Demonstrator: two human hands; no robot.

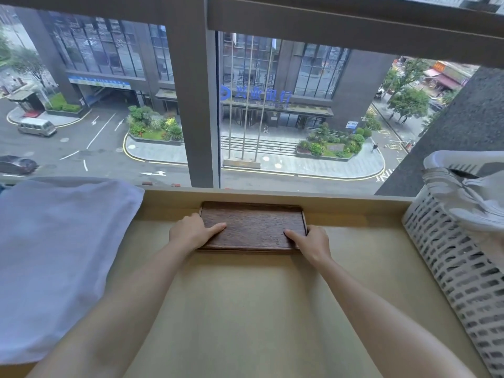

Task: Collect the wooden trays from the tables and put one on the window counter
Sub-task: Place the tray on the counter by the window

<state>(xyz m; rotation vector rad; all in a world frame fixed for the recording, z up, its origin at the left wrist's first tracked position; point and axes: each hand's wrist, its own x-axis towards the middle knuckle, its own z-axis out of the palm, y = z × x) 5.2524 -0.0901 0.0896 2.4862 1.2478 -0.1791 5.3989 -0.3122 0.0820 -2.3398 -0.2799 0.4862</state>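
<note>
A dark brown wooden tray (252, 225) lies flat on the beige window counter (245, 301), close to the window glass. My left hand (191, 231) grips its left edge, thumb on top of the tray's inner surface. On the right edge sits my right hand (309, 242), thumb likewise resting on the wood. Both forearms reach forward from the bottom of the view. Only this one tray is visible.
A white pillow (54, 257) covers the counter's left side. A white perforated laundry basket (458, 263) with white cloth (480, 197) draped over it stands at the right. The window frame post (201, 105) rises just behind the tray.
</note>
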